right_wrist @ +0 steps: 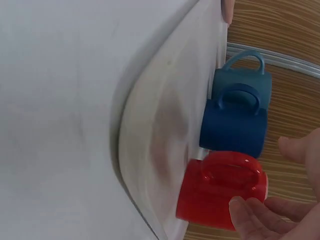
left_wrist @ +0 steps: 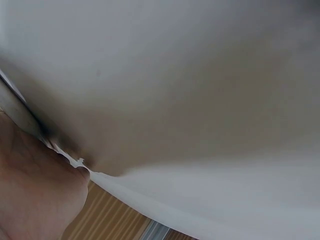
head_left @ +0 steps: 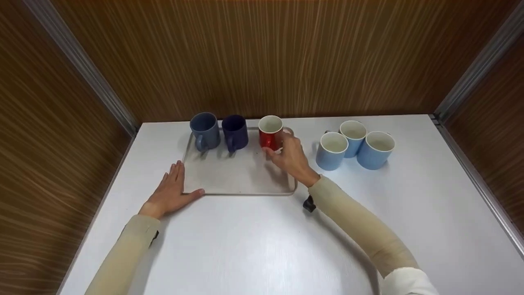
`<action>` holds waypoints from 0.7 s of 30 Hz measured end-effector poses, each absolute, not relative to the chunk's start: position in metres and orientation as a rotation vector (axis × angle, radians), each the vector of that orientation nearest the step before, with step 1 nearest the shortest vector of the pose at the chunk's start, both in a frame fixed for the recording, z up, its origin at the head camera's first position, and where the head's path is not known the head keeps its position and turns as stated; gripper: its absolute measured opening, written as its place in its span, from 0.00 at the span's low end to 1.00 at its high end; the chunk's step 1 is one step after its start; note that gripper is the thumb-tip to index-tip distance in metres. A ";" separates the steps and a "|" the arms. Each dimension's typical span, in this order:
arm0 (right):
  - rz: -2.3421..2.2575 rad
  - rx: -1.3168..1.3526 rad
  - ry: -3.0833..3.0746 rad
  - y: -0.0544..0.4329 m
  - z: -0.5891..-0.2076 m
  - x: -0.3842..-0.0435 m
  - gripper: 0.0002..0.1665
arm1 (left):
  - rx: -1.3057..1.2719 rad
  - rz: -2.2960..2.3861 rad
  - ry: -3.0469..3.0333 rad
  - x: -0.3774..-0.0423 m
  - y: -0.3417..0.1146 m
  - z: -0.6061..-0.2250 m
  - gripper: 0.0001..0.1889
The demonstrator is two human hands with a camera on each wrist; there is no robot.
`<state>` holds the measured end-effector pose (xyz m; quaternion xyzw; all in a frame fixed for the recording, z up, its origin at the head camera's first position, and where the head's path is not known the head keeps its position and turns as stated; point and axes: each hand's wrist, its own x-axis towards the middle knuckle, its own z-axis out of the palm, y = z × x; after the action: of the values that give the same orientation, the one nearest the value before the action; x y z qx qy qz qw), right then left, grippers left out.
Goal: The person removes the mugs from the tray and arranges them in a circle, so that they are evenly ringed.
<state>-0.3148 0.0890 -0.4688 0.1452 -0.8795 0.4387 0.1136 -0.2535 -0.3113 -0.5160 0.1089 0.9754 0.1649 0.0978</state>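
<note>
A red mug (head_left: pixel 267 138) with a white inside stands upright at the back right of a beige tray (head_left: pixel 241 180). My right hand (head_left: pixel 291 157) is at its right side, fingertips by the mug wall. In the right wrist view the thumb (right_wrist: pixel 291 149) stands apart from the red mug (right_wrist: pixel 215 195), fingers extended along its side. A grey-blue mug (head_left: pixel 206 133) and a dark blue mug (head_left: pixel 235 133) stand on the tray to its left, handles toward me. My left hand (head_left: pixel 170 194) rests at the tray's front left corner, fingers straight and thumb along the front edge.
Right of the tray, three light blue mugs with white insides stand close together on the white table: a front left mug (head_left: pixel 331 151), a back mug (head_left: pixel 353 133) and a right mug (head_left: pixel 374 151). Wood-grain panels (head_left: pixel 286 57) rise behind and at both sides.
</note>
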 end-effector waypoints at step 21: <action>1.420 0.094 -2.640 0.070 -0.486 -0.327 0.18 | 0.321 0.489 2.888 -0.253 -0.313 -0.517 0.69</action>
<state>-0.3275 0.0703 -0.4857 0.0314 -0.8780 0.4722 0.0714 -0.2525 -0.3127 -0.5175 0.1085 0.9754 0.1653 0.0974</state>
